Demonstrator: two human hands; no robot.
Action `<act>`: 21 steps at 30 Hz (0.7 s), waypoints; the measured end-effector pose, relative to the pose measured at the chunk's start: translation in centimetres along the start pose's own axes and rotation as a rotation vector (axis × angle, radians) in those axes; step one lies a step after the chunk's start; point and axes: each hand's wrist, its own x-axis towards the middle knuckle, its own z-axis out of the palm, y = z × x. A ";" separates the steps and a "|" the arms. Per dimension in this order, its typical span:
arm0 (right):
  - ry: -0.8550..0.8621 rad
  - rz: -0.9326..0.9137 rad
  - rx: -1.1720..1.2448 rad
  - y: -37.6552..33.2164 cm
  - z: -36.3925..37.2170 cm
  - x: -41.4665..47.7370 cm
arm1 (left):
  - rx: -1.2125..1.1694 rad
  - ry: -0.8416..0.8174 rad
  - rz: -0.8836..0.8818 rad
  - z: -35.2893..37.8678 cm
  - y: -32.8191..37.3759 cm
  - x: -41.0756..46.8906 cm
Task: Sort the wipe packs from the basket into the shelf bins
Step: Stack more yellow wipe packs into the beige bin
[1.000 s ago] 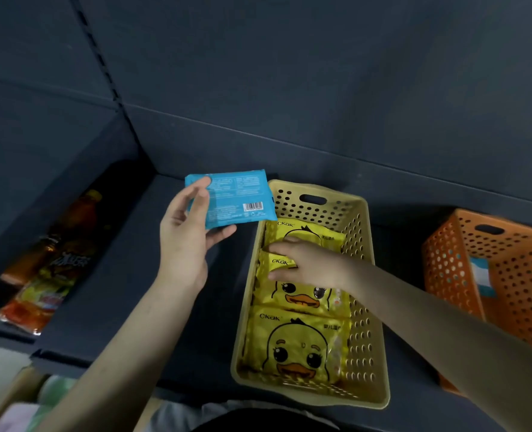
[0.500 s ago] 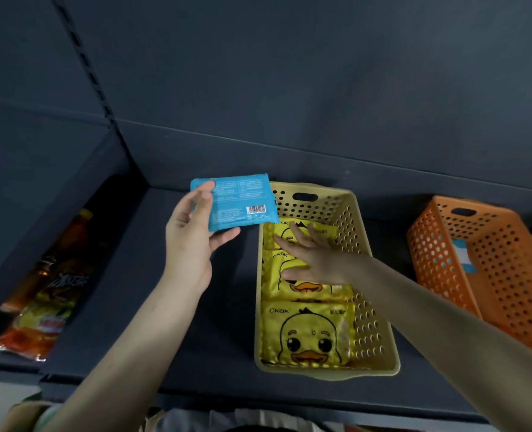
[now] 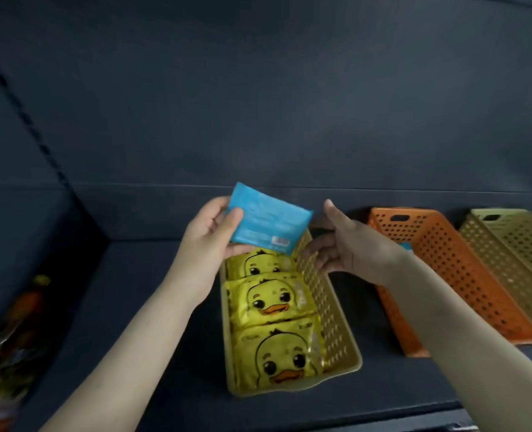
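Nearest on the shelf (image 3: 152, 307), the yellow bin (image 3: 336, 313) holds three duck-print wipe packs (image 3: 274, 302) laid in a row. Above its far end, the left hand (image 3: 210, 240) pinches a blue wipe pack (image 3: 266, 221) by one edge, thumb on top, its grip closed on it. Just beside, the right hand (image 3: 349, 244) is open and empty, fingers spread toward the pack's free corner. Farther right sit an orange bin (image 3: 452, 275) with a glimpse of blue inside and a second yellow bin (image 3: 514, 254). The step looks like a hand-over; next, the blue pack likely belongs in the orange bin.
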 end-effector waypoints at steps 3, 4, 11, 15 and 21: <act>-0.003 0.101 0.255 0.3 -3.2 -1.6 | 0.122 -0.222 0.060 5.2 -0.5 0.4; 0.038 0.098 0.314 0.5 -4.3 -2.2 | 0.163 -0.308 0.087 6.8 -0.6 0.5; 0.415 -0.185 0.479 4.8 -15.5 -4.2 | 0.312 -0.358 0.029 16.0 -4.0 2.3; 0.470 -0.141 0.458 7.1 -21.3 -4.7 | 0.476 -0.232 -0.092 20.8 -7.0 2.5; 0.489 -0.016 0.254 8.8 -24.7 -3.1 | 0.550 -0.229 -0.341 26.3 -11.1 2.3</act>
